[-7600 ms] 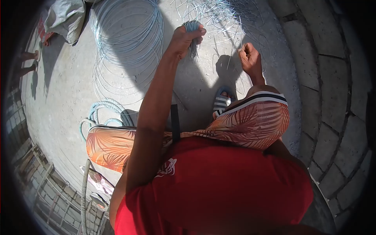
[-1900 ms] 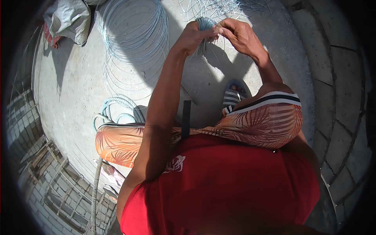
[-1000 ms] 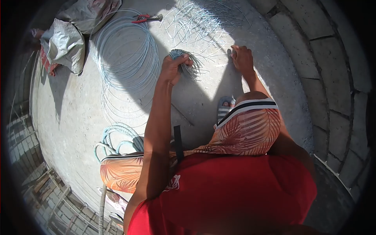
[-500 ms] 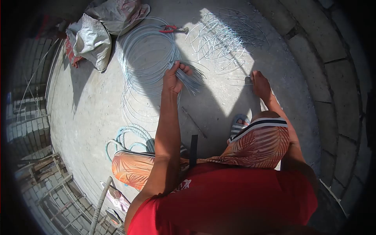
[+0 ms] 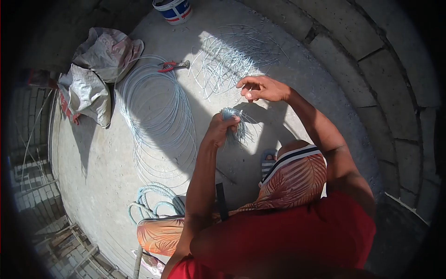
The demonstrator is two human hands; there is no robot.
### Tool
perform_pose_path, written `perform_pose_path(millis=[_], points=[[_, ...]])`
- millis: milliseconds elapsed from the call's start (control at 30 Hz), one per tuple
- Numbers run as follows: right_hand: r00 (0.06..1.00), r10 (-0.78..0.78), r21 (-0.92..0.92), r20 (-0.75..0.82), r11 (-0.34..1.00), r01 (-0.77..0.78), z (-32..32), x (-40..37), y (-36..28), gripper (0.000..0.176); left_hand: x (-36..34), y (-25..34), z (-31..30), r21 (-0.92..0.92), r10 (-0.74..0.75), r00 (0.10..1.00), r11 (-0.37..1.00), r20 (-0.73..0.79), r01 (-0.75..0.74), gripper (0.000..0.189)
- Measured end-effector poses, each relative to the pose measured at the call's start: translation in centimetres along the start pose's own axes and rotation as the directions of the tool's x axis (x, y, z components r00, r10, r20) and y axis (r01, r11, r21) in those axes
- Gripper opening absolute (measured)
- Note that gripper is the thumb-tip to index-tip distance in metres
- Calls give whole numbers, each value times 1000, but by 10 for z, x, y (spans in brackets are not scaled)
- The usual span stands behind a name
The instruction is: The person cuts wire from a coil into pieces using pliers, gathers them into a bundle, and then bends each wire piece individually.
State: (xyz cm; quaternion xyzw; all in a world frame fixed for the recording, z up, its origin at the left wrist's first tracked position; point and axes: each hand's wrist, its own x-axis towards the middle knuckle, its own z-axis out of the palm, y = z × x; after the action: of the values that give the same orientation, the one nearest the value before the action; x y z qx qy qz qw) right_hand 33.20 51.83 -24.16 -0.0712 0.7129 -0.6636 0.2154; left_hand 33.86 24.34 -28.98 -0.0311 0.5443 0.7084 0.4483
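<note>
My left hand (image 5: 221, 130) is closed around a bundle of short wire pieces (image 5: 241, 132), whose ends fan out to the right of the fist. Just above and to the right hovers my right hand (image 5: 267, 89), its fingers bent but apart, with no wire visible between them. It is near the lower edge of a loose pile of cut wires (image 5: 227, 58) on the concrete floor. Left of my hands lies a large coil of wire (image 5: 182, 109). Red-handled pliers (image 5: 168, 66) rest across the coil's top edge.
Woven sacks (image 5: 90, 95) slump at the upper left. A paint bucket (image 5: 173, 11) stands at the top. Light-blue rope (image 5: 160, 189) lies by my left knee, and a thin rod (image 5: 226, 176) is on the floor between my legs. A block wall (image 5: 346, 69) borders the right.
My right hand has risen from the floor toward the bundle. My left hand has turned, so the bundle now points more upright. The view has shifted, bringing the bucket into sight.
</note>
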Motion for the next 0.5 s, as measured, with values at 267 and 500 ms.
perform_pose_path(millis=[267, 500], points=[[651, 14, -614, -759, 319, -722, -122, 64, 91, 92, -45, 20, -36, -144, 218, 937, 954, -271, -263, 7], [671, 151, -592, -726, 360, -721, -114, 82, 89, 76, -64, 31, -82, -531, 377, 852, 667, -364, -522, 10]])
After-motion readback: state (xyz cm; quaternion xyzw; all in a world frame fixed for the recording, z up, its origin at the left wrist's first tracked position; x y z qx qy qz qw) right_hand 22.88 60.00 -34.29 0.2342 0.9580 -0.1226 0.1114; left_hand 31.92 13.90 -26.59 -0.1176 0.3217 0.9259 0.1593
